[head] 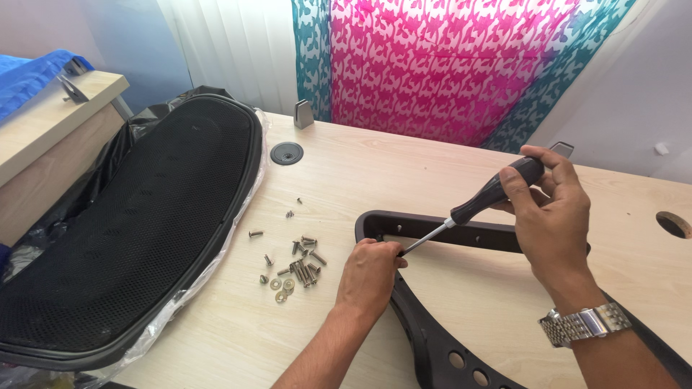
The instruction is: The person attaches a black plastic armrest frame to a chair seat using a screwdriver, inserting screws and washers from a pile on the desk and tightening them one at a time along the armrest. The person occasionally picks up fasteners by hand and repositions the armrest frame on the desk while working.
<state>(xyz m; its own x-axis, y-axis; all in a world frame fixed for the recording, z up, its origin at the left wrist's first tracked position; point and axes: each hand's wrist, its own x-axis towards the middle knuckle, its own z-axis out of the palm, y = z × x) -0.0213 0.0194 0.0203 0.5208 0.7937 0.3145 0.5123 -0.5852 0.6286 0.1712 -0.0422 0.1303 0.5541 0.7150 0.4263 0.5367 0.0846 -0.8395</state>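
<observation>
While gripping a black-handled screwdriver (484,203), right hand (548,216) sits above the counter's (404,162) right half, grip closed round the handle. Shaft slants down and leftward, tip meeting left hand (371,277), whose fingers pinch narrowly at the near corner of a black plastic frame (425,324); what is pinched cannot be told. Left hand nearer that corner. Loose screws and washers (295,263) just left of it, mesh seat pad (137,230) along the left edge. Open room toward the far edge.
</observation>
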